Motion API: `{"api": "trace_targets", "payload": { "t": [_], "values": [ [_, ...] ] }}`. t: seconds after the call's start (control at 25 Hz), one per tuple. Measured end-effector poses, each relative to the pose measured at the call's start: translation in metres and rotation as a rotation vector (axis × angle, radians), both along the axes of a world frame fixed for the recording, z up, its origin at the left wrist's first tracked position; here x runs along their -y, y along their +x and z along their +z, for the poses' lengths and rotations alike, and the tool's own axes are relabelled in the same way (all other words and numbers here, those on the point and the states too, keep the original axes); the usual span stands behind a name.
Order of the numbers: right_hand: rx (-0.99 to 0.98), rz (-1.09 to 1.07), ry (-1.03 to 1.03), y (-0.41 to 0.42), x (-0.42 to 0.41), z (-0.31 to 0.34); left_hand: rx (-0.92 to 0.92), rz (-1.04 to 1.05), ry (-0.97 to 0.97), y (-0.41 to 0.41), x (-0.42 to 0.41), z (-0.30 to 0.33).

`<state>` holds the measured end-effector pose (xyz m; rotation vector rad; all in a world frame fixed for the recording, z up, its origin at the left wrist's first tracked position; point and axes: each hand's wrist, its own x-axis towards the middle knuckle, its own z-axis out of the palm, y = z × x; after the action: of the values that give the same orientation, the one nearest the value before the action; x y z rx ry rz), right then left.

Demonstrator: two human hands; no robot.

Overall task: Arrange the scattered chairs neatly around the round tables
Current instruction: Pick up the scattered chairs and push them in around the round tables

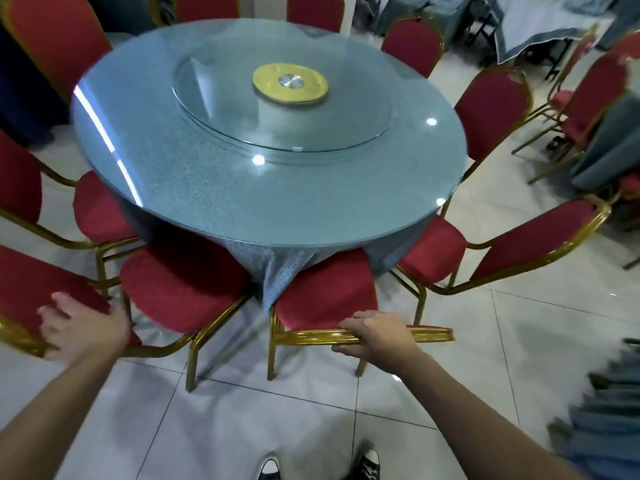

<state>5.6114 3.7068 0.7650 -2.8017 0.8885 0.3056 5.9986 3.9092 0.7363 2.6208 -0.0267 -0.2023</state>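
My right hand (375, 336) grips the gold top rail of the near chair (322, 296), whose seat is tucked under the round worktop (270, 133). My left hand (81, 327) rests with fingers spread on the red back of the left chair (183, 289), just beside it. Both chairs have red padded seats and gold metal frames. More red chairs ring the worktop, which is glass-topped over a blue-grey cloth, with a glass turntable (282, 105) at its centre. Pale floor tiles (519, 341) lie beneath.
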Motion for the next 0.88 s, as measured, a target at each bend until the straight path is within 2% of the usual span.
{"api": "trace_targets", "payload": {
  "t": [0.04, 0.12, 0.2, 0.32, 0.44, 0.52, 0.64, 0.88],
  "values": [
    [0.026, 0.003, 0.014, -0.001, 0.0, 0.001, 0.048, -0.166, 0.027, -0.03, 0.015, 0.0],
    [0.094, 0.001, 0.06, -0.009, 0.001, 0.002, 0.013, -0.654, -0.064, -0.103, 0.054, 0.019],
    [0.155, -0.035, 0.109, -0.028, 0.006, 0.003, -0.09, -1.031, -0.101, -0.184, 0.096, 0.031],
    [0.244, -0.125, 0.134, -0.08, 0.029, 0.001, -0.125, -1.335, 0.087, -0.277, 0.136, 0.031],
    [0.292, -0.217, 0.149, -0.164, 0.073, -0.002, -0.011, -1.353, 0.273, -0.349, 0.172, 0.032],
    [0.321, -0.296, 0.149, -0.223, 0.106, -0.003, -0.011, -1.285, 0.301, -0.386, 0.196, 0.037],
    [0.344, -0.421, 0.144, -0.304, 0.154, -0.002, -0.126, -1.275, 0.222, -0.45, 0.237, 0.044],
    [0.421, -0.538, 0.067, -0.41, 0.26, 0.013, -0.295, -1.348, 0.037, -0.572, 0.331, 0.05]
  ]
}}
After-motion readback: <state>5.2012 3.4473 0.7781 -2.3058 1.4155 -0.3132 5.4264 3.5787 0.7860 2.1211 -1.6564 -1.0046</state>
